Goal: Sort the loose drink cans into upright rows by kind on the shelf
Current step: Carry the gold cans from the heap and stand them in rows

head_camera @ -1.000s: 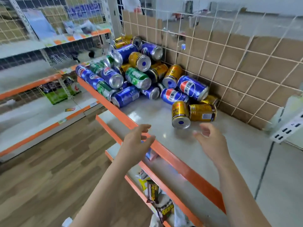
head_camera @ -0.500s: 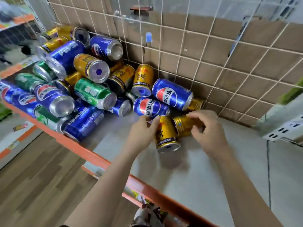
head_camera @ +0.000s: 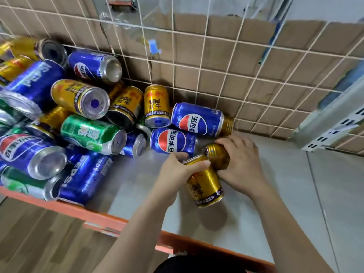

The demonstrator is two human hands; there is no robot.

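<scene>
1. Gripped the near gold can (head_camera: 205, 184) with the left hand (head_camera: 177, 171), thumb and fingers curled round its top end. Lay tilted low over the shelf (head_camera: 266, 213), bottom end toward the near edge.
2. Gripped the far gold can (head_camera: 218, 156) with the right hand (head_camera: 244, 164), fingers wrapped over its side. Sat just right of the pile (head_camera: 78, 125), close against the near gold can.
3. Seemed wise to turn each can fully upright before letting go, not after.
4. Seemed wise also to set both side by side on the bare grey part at the right, well apart from the pile, as the start of a gold row.
5. Better to begin far, close to the grid (head_camera: 216, 75), and keep the near space for later rows.
6. Needed care beside the blue can (head_camera: 173, 140) just left, lying loose and, by judgement, ready to roll.
7. Could not read the label of the far gold can, mostly covered by the right hand. Judged as the same kind by colour only.
8. Could not tell whether either can touched the shelf or hung above it.
9. Cut off and blurred at the left edge of the pile, so could not count the cans there.
</scene>
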